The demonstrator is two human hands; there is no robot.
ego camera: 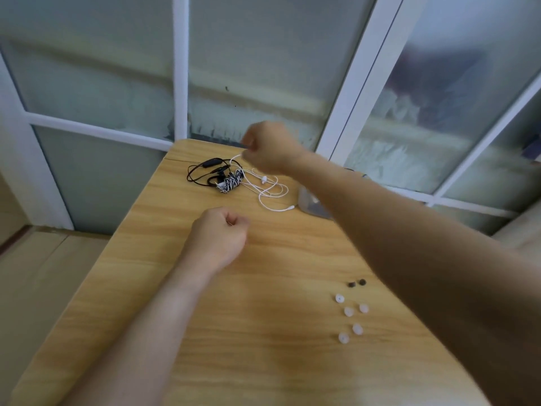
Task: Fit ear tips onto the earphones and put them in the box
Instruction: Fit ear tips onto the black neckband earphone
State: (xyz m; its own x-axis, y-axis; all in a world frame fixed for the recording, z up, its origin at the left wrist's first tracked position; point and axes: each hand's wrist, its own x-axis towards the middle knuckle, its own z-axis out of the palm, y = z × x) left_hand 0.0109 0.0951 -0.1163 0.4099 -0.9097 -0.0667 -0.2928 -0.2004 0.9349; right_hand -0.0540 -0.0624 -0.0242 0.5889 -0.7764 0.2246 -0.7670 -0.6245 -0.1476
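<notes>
Fingers of your right hand [268,148] pinch the white earphone cord [270,191] and lift one end off the table [205,317], so a bud comes free of the tangle. Your left hand [221,232] is a fist holding nothing I can see (maybe just waiting). Black earphones [205,172] and a striped pair [231,183] lie beside the cord. Clear ear tips [351,316] and two dark ear tips [357,283] wait close to you, easy to grab. The box [311,202] sits half hidden behind your right arm.

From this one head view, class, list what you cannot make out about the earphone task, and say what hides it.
- Box: mostly hidden behind the right forearm; contents unreadable.
- Right hand: blurred; it pinches the white earphone cable, but the earbud end is hidden.
- Left hand: curled; whether it holds anything is hidden.
- Clear ear tips: too small to size.
</notes>
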